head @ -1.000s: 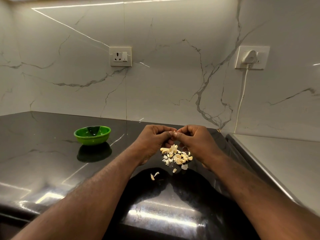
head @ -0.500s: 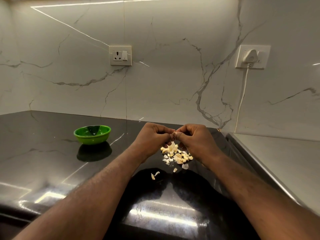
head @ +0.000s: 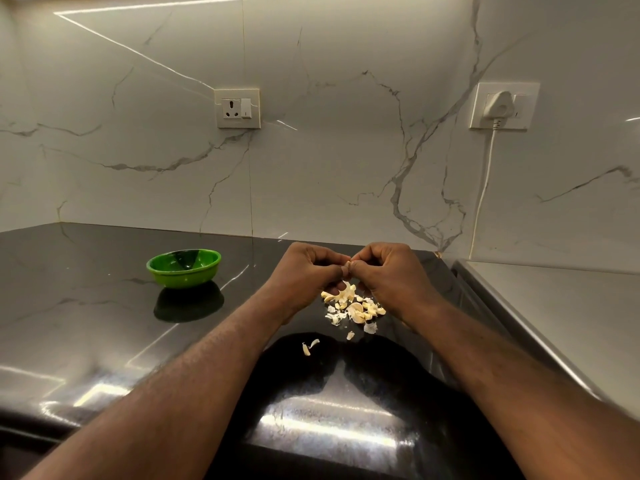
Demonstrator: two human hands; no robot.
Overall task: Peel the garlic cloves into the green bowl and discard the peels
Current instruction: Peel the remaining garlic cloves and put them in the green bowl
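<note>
Nothing moves much: your left hand [head: 306,277] and right hand [head: 393,273], fingers curled, still pinch one garlic clove [head: 348,263] together.

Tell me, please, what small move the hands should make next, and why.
Probably peel the skin off the clove pinched between the left hand and right hand above the garlic pile; the green bowl shows no clove yet.
</note>
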